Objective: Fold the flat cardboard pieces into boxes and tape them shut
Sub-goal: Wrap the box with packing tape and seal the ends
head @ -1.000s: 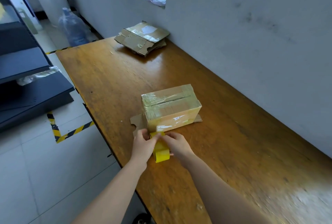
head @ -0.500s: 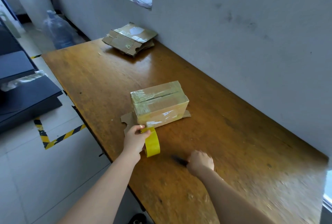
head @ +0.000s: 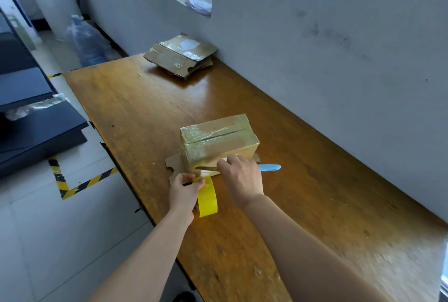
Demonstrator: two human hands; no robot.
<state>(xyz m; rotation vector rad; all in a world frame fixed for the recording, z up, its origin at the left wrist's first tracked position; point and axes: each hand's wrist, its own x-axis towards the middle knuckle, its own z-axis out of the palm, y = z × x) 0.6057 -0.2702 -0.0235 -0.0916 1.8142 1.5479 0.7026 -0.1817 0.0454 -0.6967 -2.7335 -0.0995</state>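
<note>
A folded cardboard box (head: 219, 140) wrapped in clear tape stands on the wooden table (head: 150, 112), on top of a flat cardboard piece (head: 175, 165). My left hand (head: 184, 189) grips a yellow tape roll (head: 207, 196) just in front of the box, with a strip of tape running up to the box's near face. My right hand (head: 240, 177) holds a knife with a light blue handle (head: 269, 167); its blade lies along the box's lower front edge, at the tape.
A stack of flat cardboard pieces (head: 180, 55) lies at the table's far end by the grey wall (head: 339, 59). Dark shelving (head: 29, 117) and a plastic water bottle (head: 84, 42) stand on the floor to the left. The table's left edge is close to my left hand.
My right hand left the tape, reached right across the table, and came back holding the blue-handled knife at the box's front. My left hand kept hold of the roll.
</note>
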